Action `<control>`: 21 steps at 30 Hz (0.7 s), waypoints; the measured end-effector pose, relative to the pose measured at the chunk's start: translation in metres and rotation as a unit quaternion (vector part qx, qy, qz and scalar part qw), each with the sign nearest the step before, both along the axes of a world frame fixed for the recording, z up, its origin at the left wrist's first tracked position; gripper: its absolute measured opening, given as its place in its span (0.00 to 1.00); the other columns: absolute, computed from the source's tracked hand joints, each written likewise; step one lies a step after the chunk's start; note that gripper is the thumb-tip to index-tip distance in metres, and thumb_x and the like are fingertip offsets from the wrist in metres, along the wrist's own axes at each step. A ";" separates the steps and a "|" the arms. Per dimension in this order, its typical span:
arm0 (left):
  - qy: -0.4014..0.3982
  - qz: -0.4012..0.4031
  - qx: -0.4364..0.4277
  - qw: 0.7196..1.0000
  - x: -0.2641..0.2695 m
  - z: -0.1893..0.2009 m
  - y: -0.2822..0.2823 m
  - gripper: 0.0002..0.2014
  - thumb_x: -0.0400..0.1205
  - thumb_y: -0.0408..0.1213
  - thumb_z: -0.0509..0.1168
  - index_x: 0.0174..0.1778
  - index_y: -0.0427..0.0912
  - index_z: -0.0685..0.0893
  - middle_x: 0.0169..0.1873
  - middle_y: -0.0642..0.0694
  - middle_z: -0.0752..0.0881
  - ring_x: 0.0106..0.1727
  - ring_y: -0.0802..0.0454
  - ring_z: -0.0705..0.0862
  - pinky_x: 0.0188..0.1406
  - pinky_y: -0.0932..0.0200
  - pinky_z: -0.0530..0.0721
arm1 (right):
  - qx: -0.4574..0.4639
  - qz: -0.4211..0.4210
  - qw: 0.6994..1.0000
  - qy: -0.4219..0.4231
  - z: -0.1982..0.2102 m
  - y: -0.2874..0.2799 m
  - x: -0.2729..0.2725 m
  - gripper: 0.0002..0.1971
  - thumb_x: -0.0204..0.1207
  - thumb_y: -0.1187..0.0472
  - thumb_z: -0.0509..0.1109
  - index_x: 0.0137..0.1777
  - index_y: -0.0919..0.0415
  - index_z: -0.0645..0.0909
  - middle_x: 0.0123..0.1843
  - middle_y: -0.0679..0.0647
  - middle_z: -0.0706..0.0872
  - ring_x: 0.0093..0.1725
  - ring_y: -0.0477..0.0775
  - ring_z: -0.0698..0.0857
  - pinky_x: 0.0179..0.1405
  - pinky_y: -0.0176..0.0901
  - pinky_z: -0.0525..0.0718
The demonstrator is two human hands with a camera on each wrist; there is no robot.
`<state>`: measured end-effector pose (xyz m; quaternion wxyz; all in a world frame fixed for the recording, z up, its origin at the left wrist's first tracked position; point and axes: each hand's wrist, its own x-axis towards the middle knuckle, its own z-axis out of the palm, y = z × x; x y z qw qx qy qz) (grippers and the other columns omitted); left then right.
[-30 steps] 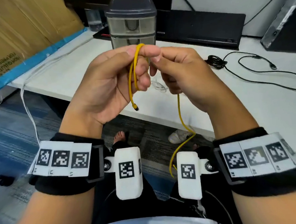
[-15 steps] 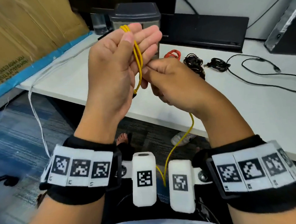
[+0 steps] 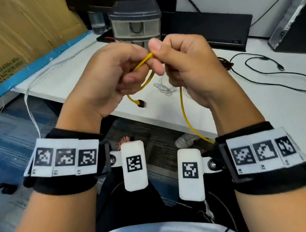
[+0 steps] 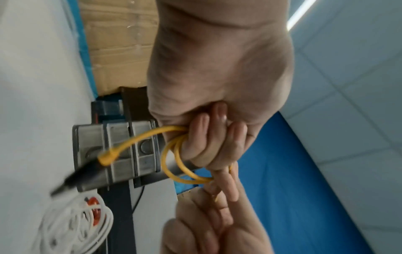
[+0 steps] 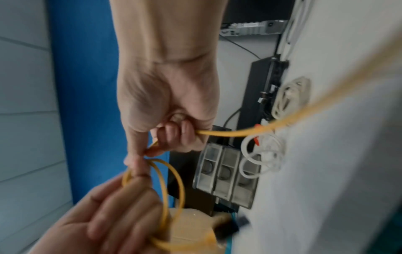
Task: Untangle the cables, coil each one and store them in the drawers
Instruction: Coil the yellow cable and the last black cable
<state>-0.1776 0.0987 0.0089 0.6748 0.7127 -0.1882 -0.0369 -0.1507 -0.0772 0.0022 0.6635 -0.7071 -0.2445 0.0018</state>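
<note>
1. My left hand is curled round small loops of the thin yellow cable, which wrap my fingers and stand roughly upright, above the near edge of the white desk.
2. My right hand pinches the same cable between thumb and forefinger, right against my left hand, and my other right fingers are curled round the strand passing through that fist.
3. The cable's short free end points down and towards me, ending in a dark plug below my left hand.
4. Its long tail drops from my right fist, runs down past the desk edge and goes behind my right wristband.
5. Straight ahead stands the small grey plastic drawer unit with clear drawer fronts; my hands partly cover its lower drawer.
6. A white coiled cable lies on the desk just beyond my hands.
7. A loose black cable sprawls to the right, and a dark bundle peeks past my right hand.
8. A brown cardboard sheet with a blue edge leans at the left.
</note>
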 end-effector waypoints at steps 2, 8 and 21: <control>-0.010 -0.039 -0.069 0.997 -0.001 -0.001 0.000 0.18 0.90 0.32 0.51 0.55 0.29 0.86 0.21 0.52 0.67 0.20 0.57 0.58 0.25 0.59 0.56 | 0.059 0.007 0.997 0.053 -0.007 0.006 -0.002 0.18 0.89 0.53 0.65 0.36 0.58 0.74 0.28 0.52 0.63 0.24 0.49 0.57 0.24 0.40 0.55; -0.042 0.083 -0.249 0.964 0.013 0.005 -0.001 0.19 0.94 0.34 0.51 0.73 0.24 0.76 0.40 0.48 0.93 0.42 0.59 0.91 0.43 0.68 0.85 | -0.067 0.080 0.992 0.069 -0.020 0.014 -0.016 0.19 0.92 0.56 0.58 0.39 0.61 0.75 0.24 0.46 0.62 0.23 0.47 0.58 0.23 0.37 0.56; -0.019 0.015 -0.071 0.997 0.002 -0.004 0.033 0.24 0.92 0.42 0.51 0.50 0.32 0.90 0.16 0.55 0.61 0.19 0.58 0.56 0.21 0.61 0.53 | -0.127 -0.023 0.981 -0.148 0.034 0.006 0.009 0.15 0.88 0.56 0.67 0.37 0.56 0.76 0.25 0.37 0.73 0.26 0.38 0.71 0.31 0.28 0.69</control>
